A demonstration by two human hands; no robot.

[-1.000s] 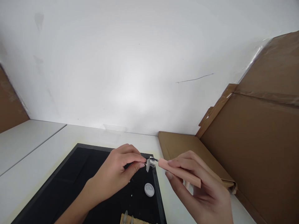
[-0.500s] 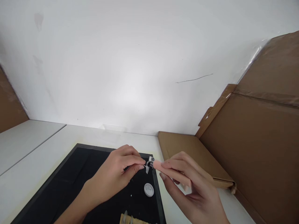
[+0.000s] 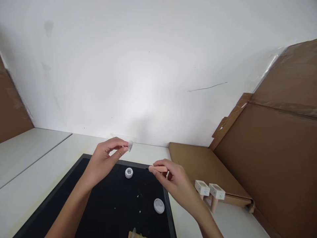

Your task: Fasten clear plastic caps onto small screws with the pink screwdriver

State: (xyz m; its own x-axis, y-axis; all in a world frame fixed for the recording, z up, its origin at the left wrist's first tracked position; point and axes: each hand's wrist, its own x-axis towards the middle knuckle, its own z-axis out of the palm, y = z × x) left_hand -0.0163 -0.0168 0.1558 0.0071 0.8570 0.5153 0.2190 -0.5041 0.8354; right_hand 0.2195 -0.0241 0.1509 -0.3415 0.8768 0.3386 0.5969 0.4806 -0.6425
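My left hand (image 3: 105, 160) is raised over the far edge of the black mat, its thumb and fingers pinching a small, clear, curved piece (image 3: 130, 146). Lower and to the right, my right hand (image 3: 173, 178) grips a slim pink-handled tool (image 3: 158, 169), its short dark tip pointing left. Between the hands, on the mat, stands a small round white jar (image 3: 128, 173) with silvery, glittery contents. A round whitish lid (image 3: 158, 206) lies near the mat's right edge.
The black mat (image 3: 99, 201) carries a few tiny white bits. A yellowish block (image 3: 141, 235) with translucent pieces shows at the bottom edge. Right of my right arm are two white box-shaped heads (image 3: 202, 187) on pink handles, beside a flat cardboard box (image 3: 195, 158). Cardboard walls (image 3: 279, 148) stand at the right.
My hands have moved apart: the left up and leftward with the clear piece, the right leftward and up with the pink tool. The jar and the white box-shaped heads have come into view.
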